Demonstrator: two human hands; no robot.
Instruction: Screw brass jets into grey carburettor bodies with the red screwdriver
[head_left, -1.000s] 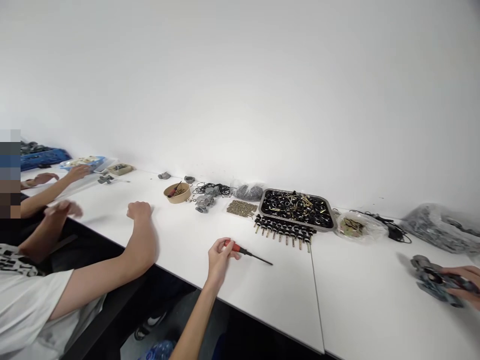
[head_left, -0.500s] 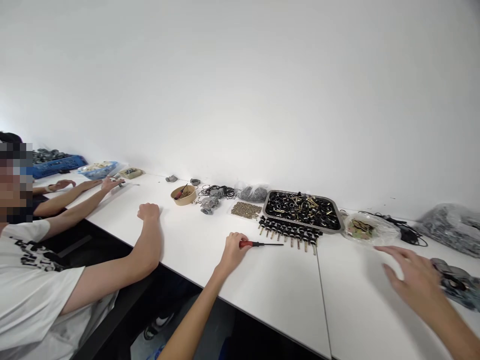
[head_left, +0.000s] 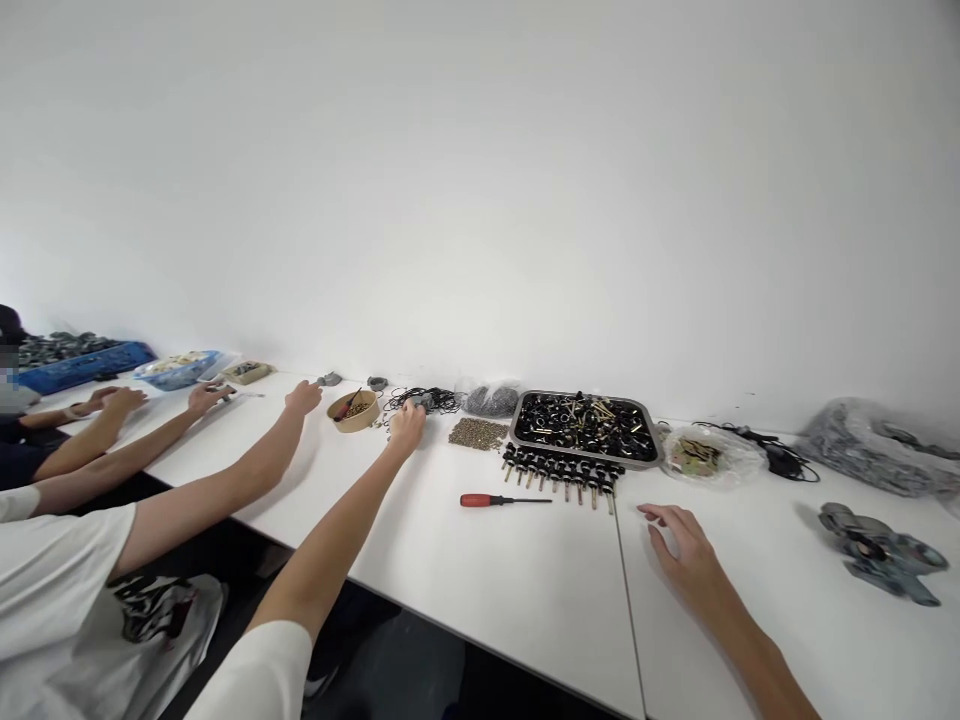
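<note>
My left hand [head_left: 407,425] is closed around a grey metal part [head_left: 421,402], mostly hidden by the fingers, beside the tangle of black cords [head_left: 442,398]. A red-handled screwdriver [head_left: 480,500] lies on the white table with its shaft pointing right. My right hand [head_left: 679,535] is held over the table right of the seam, fingers apart and holding nothing. Between the hands, a row of black-topped fittings with brass stems [head_left: 562,470] lies in front of a metal tray [head_left: 517,440] full of black and brass pieces. Small brass pieces [head_left: 478,433] are heaped left of the tray.
A round box [head_left: 354,425] with a screwdriver stands left. Another person's hand [head_left: 304,396] reaches near grey parts [head_left: 328,379]. Right of the tray are a clear bag [head_left: 712,455], black cables [head_left: 784,460], a bag of grey parts [head_left: 870,450] and grey castings [head_left: 881,550].
My left hand has let go of the screwdriver and moved left and away to the grey part. My right hand has moved left, away from the castings. The neighbour's hand has reached further forward.
</note>
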